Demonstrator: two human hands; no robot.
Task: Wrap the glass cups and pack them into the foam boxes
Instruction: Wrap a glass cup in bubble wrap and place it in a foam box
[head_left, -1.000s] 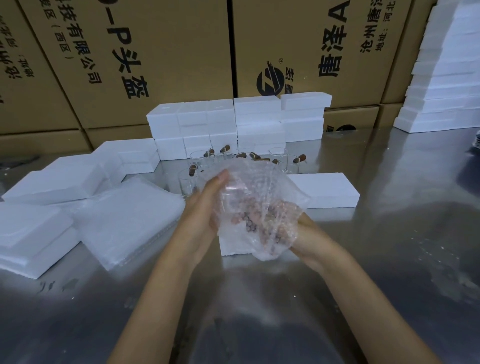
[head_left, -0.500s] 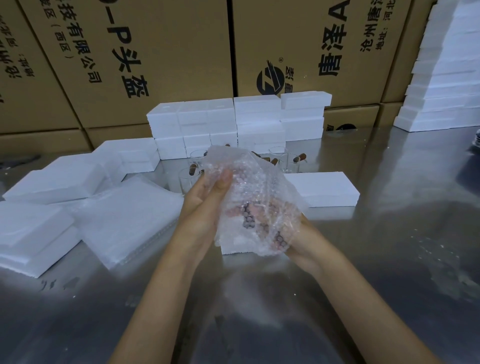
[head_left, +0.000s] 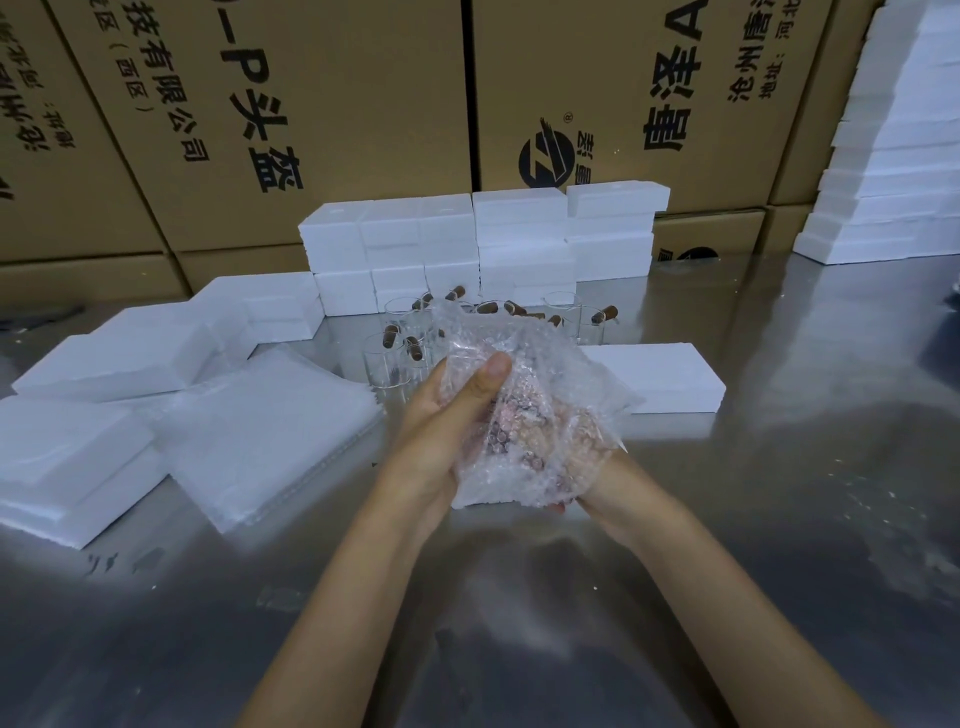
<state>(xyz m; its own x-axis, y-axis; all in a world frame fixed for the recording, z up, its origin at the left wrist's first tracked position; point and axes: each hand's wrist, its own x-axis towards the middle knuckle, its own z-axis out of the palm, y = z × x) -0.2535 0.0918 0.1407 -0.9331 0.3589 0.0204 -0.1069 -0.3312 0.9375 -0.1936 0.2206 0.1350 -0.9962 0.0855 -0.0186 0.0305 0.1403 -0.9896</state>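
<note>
My left hand (head_left: 441, 431) has its fingers curled round a bundle of bubble wrap (head_left: 524, 415), thumb pressed flat on top; my right hand (head_left: 597, 483) cups the bundle from below, fingers bent up into the wrap and showing pink through it. A dark shape sits inside the wrap, but I cannot tell whether it is a cup. I hold the bundle above the tabletop (head_left: 779, 545), over a white foam box (head_left: 483, 501) of which only the near edge shows. Just behind stand bare glass cups (head_left: 387, 364) with brown handles. Beside them to the right lies a foam lid (head_left: 660, 374). To the left is a stack of wrap sheets (head_left: 270, 431), and stacked foam boxes (head_left: 483, 244) line the cartons (head_left: 337, 104) behind.
</note>
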